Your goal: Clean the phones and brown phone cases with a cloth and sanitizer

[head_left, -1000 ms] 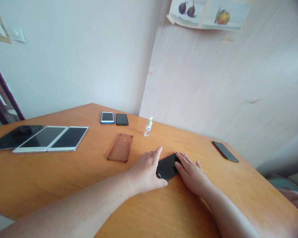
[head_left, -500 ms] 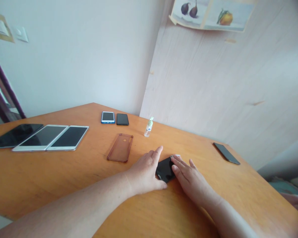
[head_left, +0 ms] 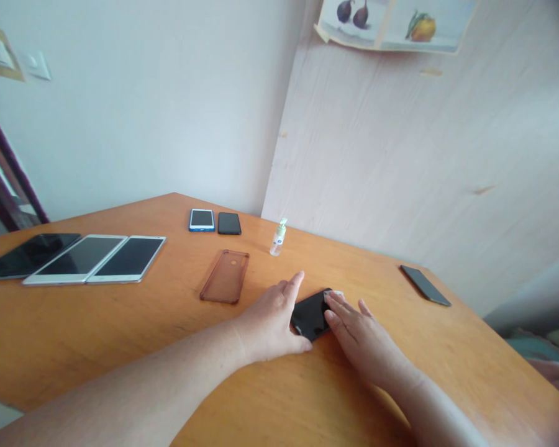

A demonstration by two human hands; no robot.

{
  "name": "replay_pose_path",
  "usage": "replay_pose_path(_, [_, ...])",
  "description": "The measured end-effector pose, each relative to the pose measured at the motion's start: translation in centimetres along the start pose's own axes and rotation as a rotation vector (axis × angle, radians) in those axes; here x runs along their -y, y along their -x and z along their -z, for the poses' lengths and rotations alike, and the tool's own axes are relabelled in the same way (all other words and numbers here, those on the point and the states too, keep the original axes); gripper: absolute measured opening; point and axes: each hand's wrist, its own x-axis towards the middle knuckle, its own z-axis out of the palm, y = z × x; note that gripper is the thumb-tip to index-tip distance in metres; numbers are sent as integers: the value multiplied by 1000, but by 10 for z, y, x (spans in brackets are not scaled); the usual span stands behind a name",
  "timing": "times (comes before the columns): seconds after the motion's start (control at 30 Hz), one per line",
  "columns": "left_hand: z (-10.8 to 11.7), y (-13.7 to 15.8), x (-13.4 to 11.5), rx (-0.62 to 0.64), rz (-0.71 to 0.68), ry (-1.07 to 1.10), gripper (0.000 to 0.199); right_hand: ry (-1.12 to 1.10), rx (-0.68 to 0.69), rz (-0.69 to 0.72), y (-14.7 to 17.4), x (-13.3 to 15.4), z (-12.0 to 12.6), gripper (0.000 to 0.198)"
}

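Note:
A black smartphone (head_left: 310,315) lies flat on the wooden table between my hands, screen up. My left hand (head_left: 271,321) grips its left end, thumb at the near edge and index finger raised; the other fingertips are hidden behind the hand. On the phone's right end my right hand (head_left: 359,332) presses a small white wipe (head_left: 338,293) with flat fingers. Most of the wipe is covered by those fingers. A clear reddish phone case (head_left: 225,277) rests left of the phone, and a small spray bottle (head_left: 278,239) stands upright behind it.
On the left of the table (head_left: 177,347) lie two white tablets (head_left: 129,257) and a black tablet (head_left: 32,253). Toward the back are a blue-edged phone (head_left: 202,220) and a small black phone (head_left: 229,223). Another dark phone (head_left: 425,285) is near the right edge, before the wall.
My right hand has shifted slightly right with the wipe, showing more of the phone's far corner. My left hand keeps its place at the phone's left end.

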Motion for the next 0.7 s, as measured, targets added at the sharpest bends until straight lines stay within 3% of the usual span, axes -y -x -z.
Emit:
replay_pose_path(0.13, [0,0,1,3,-17,-36,105,-104,137,266,17,35,13,51])
replay_pose_path(0.2, [1,0,1,4,-17,-53,100,-130,172,321,21,44,16,50])
replay_pose_path(0.27, [3,1,-1,15,-3,-64,101,-94,146,271,18,37,14,51])
replay_pose_path(0.4, [8,1,-7,50,41,-90,106,34,31,10,4,-2,5,53])
replay_pose_path(0.47, [9,0,-8,54,48,-100,105,50,8,-34,3,-10,4,53])
replay_pose_path(0.7, [8,0,-6,62,4,-111,94,-181,138,254,31,39,23,50])
